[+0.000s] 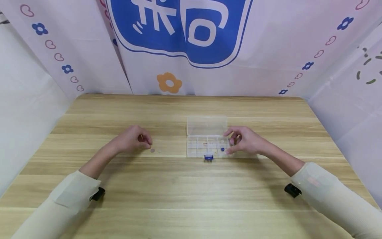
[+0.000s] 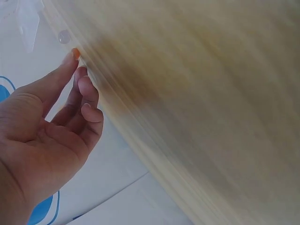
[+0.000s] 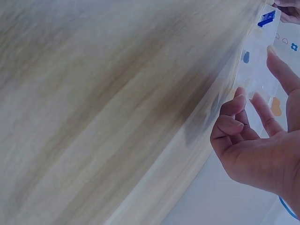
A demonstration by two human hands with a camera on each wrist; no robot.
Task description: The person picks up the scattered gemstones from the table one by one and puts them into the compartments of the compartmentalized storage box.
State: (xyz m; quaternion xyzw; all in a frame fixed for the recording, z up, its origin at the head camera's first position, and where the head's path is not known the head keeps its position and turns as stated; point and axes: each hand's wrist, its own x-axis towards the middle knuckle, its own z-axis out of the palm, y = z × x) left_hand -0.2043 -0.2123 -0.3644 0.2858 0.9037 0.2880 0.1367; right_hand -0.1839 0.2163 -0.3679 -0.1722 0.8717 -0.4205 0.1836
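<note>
Near the left-centre of the table, my left hand (image 1: 132, 139) pinches a small orange piece (image 2: 75, 53) between thumb and fingertip. Just right of those fingertips lie a brownish round disc (image 1: 152, 150) and a tiny pale piece (image 1: 159, 152). A clear plastic compartment box (image 1: 192, 151) stands at the middle with its lid (image 1: 207, 125) raised at the back. My right hand (image 1: 246, 141) grips its right end, thumb at the near corner and index finger at the far one. One right-hand compartment holds a dark blue round piece (image 1: 222, 149); other small pieces inside are too small to identify.
A blue latch (image 1: 208, 157) sticks out from the box's front edge. The wood-grain table (image 1: 179, 196) extends around both hands. A white printed curtain (image 1: 238, 79) hangs behind its far edge. Each sleeve (image 1: 322, 186) has a dark device at the wrist.
</note>
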